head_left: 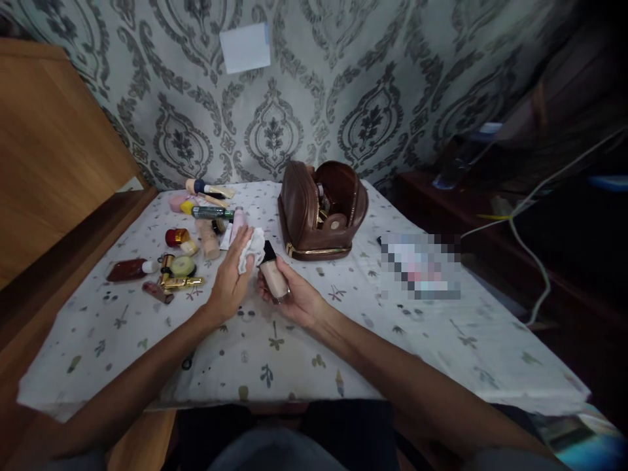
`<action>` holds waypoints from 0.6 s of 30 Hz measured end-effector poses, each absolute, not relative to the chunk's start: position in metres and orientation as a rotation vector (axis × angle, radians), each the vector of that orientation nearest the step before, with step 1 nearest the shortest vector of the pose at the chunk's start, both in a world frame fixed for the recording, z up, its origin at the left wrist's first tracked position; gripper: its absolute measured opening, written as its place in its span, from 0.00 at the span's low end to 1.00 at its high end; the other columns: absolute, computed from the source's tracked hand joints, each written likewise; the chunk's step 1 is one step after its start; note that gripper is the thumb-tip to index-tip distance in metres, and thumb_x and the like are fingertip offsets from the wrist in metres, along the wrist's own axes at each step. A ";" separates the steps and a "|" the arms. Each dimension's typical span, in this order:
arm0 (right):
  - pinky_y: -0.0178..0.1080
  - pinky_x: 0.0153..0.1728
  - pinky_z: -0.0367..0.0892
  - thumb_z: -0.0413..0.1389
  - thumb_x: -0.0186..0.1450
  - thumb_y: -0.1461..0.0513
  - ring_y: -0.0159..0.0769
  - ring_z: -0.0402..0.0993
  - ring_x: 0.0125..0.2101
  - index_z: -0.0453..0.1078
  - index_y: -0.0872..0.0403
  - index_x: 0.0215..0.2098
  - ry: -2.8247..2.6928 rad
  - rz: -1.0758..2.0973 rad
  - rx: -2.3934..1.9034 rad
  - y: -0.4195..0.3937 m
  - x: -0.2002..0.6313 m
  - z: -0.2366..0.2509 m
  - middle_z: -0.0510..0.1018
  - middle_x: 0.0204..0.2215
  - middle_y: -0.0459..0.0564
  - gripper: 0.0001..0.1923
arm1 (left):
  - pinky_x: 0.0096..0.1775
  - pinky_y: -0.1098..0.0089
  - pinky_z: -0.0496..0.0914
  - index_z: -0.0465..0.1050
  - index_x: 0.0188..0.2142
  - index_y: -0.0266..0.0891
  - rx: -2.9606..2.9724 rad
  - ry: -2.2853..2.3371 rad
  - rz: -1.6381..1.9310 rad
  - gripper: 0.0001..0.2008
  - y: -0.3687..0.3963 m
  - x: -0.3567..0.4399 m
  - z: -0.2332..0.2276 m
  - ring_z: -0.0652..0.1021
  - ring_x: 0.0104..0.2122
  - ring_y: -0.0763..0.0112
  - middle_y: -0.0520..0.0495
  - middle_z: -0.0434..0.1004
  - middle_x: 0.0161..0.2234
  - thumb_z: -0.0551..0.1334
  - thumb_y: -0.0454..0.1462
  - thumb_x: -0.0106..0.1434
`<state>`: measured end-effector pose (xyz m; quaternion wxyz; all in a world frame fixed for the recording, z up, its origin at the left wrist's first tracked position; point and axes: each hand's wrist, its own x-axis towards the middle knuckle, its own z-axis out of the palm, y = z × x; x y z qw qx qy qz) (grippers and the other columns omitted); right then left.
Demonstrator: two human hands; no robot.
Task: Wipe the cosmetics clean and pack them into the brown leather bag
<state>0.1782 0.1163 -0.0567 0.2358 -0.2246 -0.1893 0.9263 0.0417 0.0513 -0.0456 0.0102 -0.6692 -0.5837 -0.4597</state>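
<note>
My right hand point(293, 294) is wrapped round a foundation bottle point(275, 278) with a black cap and beige contents, tilted above the table. Just left of the cap, my left hand point(231, 278) holds a crumpled white tissue point(253, 250) between thumb and fingers. Behind both hands stands a brown cosmetic bag point(314, 216), unzipped at the top, with a few items showing inside. Near my left hand lie a beige bottle point(209, 239), a pink tube point(238, 221) and a gold tube point(184, 282).
More cosmetics spread over the table's left side: a dark red bottle point(126, 270), a red-and-gold jar point(176, 236), a green tube point(210, 212). On the right lies a blurred-out flat object point(420, 267). A white cable point(540, 275) hangs beyond the patterned tablecloth point(314, 366).
</note>
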 end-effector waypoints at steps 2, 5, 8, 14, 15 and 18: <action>0.32 0.26 0.70 0.61 0.65 0.55 0.29 0.72 0.23 0.72 0.55 0.34 -0.415 2.481 -0.691 0.120 0.180 -0.055 0.78 0.23 0.43 0.11 | 0.67 0.56 0.53 0.49 0.69 0.49 -2.172 -1.844 -1.374 0.26 0.046 0.053 -0.054 0.53 0.69 0.61 0.45 0.46 0.71 0.49 0.39 0.74; 0.32 0.26 0.68 0.59 0.66 0.55 0.29 0.71 0.22 0.72 0.55 0.33 -0.358 2.454 -0.695 0.127 0.184 -0.051 0.78 0.23 0.42 0.11 | 0.67 0.56 0.54 0.45 0.70 0.54 -2.380 -1.771 -1.198 0.29 0.034 0.072 -0.070 0.49 0.70 0.60 0.48 0.37 0.73 0.50 0.36 0.73; 0.32 0.25 0.66 0.64 0.61 0.52 0.29 0.70 0.22 0.70 0.55 0.30 -0.420 2.386 -0.664 0.132 0.186 -0.049 0.76 0.21 0.42 0.15 | 0.66 0.55 0.56 0.45 0.70 0.54 -2.468 -1.695 -1.187 0.30 0.029 0.084 -0.079 0.50 0.70 0.59 0.46 0.37 0.73 0.51 0.35 0.72; 0.30 0.28 0.63 0.71 0.50 0.50 0.26 0.66 0.24 0.69 0.52 0.31 -0.786 2.012 -0.482 0.131 0.190 -0.045 0.72 0.23 0.38 0.21 | 0.58 0.56 0.67 0.57 0.63 0.40 -2.222 -2.231 -1.816 0.27 0.041 0.080 -0.056 0.72 0.57 0.57 0.38 0.69 0.59 0.58 0.45 0.68; 0.30 0.29 0.62 0.70 0.50 0.50 0.26 0.66 0.24 0.70 0.52 0.32 -0.879 1.965 -0.479 0.131 0.193 -0.042 0.72 0.25 0.39 0.21 | 0.54 0.58 0.71 0.61 0.60 0.39 -2.209 -2.361 -1.959 0.26 0.044 0.077 -0.050 0.76 0.51 0.59 0.39 0.73 0.54 0.59 0.47 0.67; 0.31 0.31 0.63 0.69 0.53 0.53 0.26 0.66 0.27 0.70 0.53 0.34 -1.181 1.841 -0.502 0.138 0.206 -0.030 0.72 0.28 0.40 0.18 | 0.37 0.66 0.76 0.67 0.53 0.37 -2.106 -2.632 -2.439 0.28 0.054 0.068 -0.041 0.79 0.32 0.66 0.45 0.80 0.39 0.64 0.53 0.61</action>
